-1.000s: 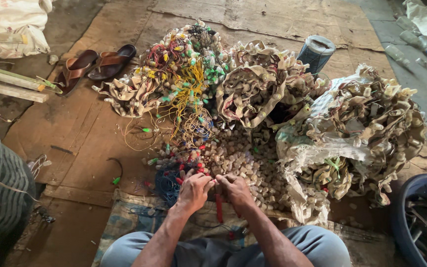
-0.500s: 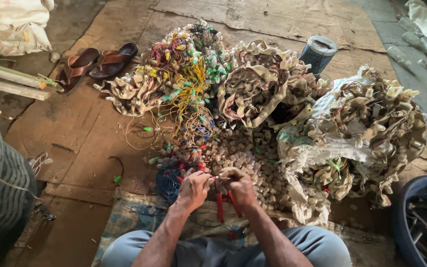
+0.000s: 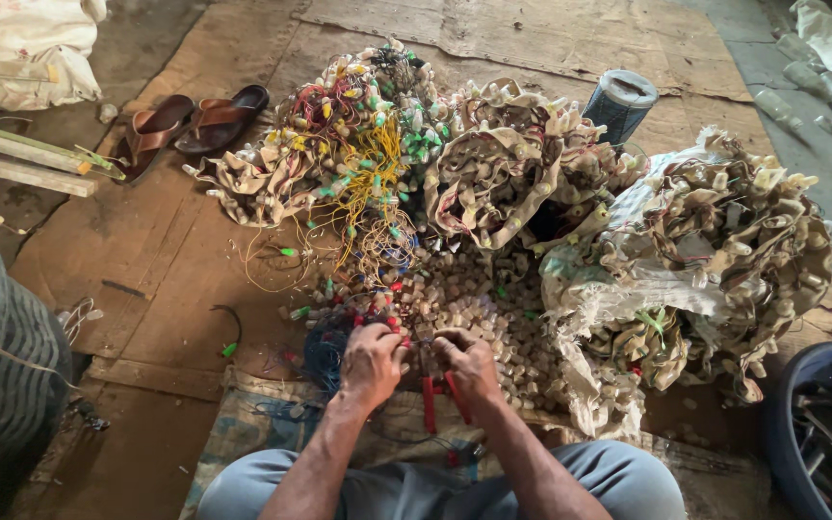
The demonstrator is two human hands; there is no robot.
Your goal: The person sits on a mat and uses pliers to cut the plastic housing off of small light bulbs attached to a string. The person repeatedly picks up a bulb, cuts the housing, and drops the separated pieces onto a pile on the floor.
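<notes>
My left hand (image 3: pixel 371 364) and my right hand (image 3: pixel 471 367) are close together over a heap of small beige plastic pieces (image 3: pixel 474 303) on the floor. The right hand grips red-handled pliers (image 3: pixel 432 403), whose handles point down toward my lap. The left hand pinches a small wired piece at the pliers' jaws, hidden by my fingers. A tangle of coloured wires (image 3: pixel 363 183) with red, yellow and green caps lies just beyond my hands. Blue wire (image 3: pixel 323 351) is bunched beside my left hand.
Beige strips of holders (image 3: pixel 493 173) and a torn sack full of them (image 3: pixel 724 250) lie at the right. A wire spool (image 3: pixel 620 102) stands behind. Brown sandals (image 3: pixel 190 123) lie far left, a tyre (image 3: pixel 2 385) near left, a blue tub (image 3: pixel 820 424) near right.
My hands have drawn slightly closer to me and the pliers' handles have come apart into view under the right hand. The camera view has barely shifted.
</notes>
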